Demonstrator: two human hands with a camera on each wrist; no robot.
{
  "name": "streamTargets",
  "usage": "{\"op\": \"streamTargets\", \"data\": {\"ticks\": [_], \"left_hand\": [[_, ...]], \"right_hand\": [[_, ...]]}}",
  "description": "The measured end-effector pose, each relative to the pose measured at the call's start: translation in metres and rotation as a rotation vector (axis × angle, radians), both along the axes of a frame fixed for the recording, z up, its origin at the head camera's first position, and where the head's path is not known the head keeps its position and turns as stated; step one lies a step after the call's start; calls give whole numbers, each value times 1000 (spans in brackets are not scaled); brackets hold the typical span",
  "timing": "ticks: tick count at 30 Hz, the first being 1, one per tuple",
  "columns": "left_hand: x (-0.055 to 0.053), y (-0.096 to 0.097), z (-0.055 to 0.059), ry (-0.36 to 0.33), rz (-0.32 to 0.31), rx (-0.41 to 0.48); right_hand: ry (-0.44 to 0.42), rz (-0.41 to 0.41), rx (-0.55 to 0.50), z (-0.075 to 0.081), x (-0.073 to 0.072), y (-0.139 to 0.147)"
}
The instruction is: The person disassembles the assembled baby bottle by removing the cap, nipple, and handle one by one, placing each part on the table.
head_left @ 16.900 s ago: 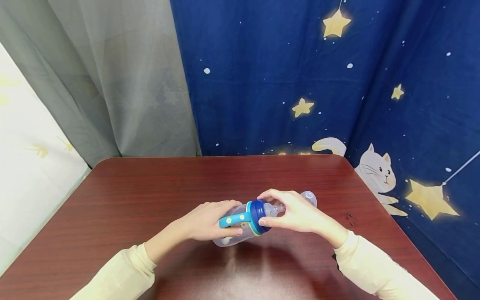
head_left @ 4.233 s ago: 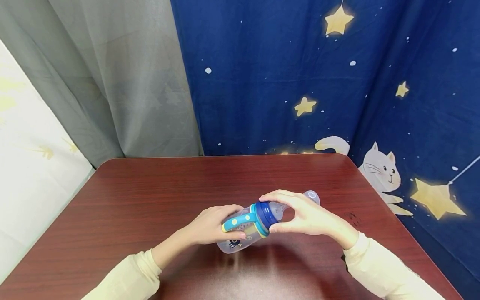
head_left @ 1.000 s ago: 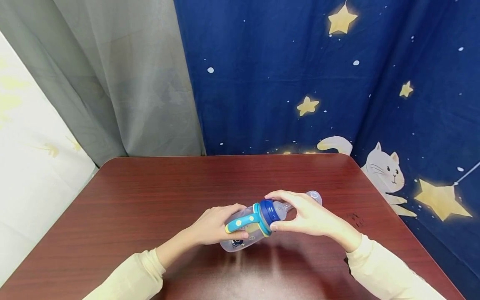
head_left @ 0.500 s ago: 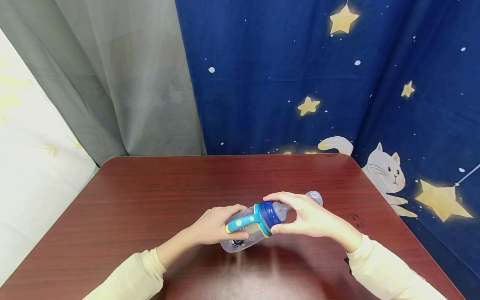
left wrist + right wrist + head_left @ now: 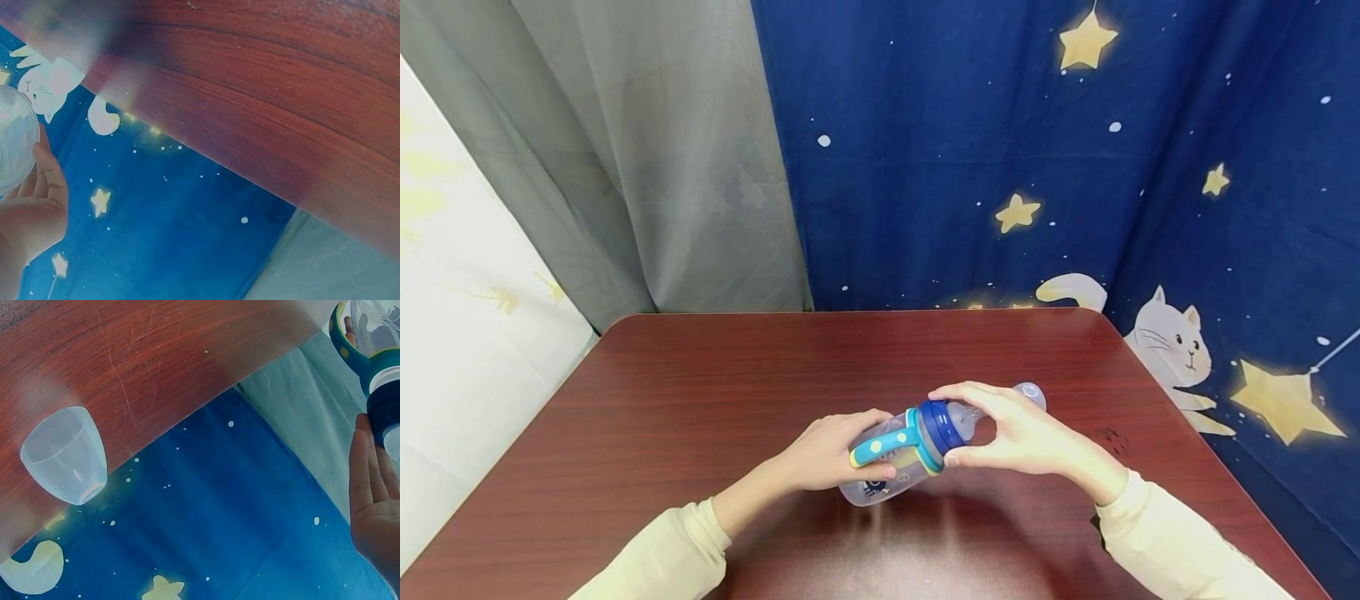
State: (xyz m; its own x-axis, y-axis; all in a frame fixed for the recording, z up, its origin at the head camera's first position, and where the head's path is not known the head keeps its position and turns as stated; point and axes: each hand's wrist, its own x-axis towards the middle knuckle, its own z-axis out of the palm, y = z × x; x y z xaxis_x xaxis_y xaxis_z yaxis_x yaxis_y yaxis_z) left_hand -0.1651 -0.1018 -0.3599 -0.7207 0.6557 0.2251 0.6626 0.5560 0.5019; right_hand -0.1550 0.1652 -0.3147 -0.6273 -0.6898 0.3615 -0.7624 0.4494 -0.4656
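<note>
A clear baby bottle (image 5: 898, 483) with a teal handle (image 5: 880, 446) is tilted above the table in the head view, its teat (image 5: 964, 421) pointing right. My left hand (image 5: 829, 452) grips the bottle's body, thumb on the near side. With thumb and fingertips, my right hand (image 5: 1018, 433) holds the dark blue collar (image 5: 942, 425) around the teat. The round bottle base (image 5: 15, 140) shows beside my left hand (image 5: 37, 212) in the left wrist view. In the right wrist view, my right hand (image 5: 375, 487) lies along the blue collar (image 5: 384, 412).
A clear dome cap (image 5: 65, 456) lies on the table beyond my right hand; the head view shows only its end (image 5: 1032, 394). The dark red wooden table (image 5: 737, 375) ends at grey (image 5: 700, 167) and blue star-patterned curtains (image 5: 925, 167).
Over the last second, my right fingers shift slightly on the collar while the left hand stays put. Since the oldest frame, the bottle has turned somewhat and a dark print shows on it.
</note>
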Motion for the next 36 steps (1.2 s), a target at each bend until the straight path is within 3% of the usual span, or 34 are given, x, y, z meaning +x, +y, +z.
{"op": "streamTargets", "data": {"ticks": [5,14,20,27,36], "left_hand": [[0,0,-1,-6,1,15],[0,0,-1,-23,1,30],[0,0,-2,-7,0,26],[-1,0,-3,13,3,15],[-2,-1,-3,30,3,22]], "right_hand": [[41,-3,-6,1,-1,1],[25,-34,16,6,0,4],[42,-51,-3,8,-1,8],[-17,-68,-45,12,0,13],[13,-104,-67,22,1,20]]}}
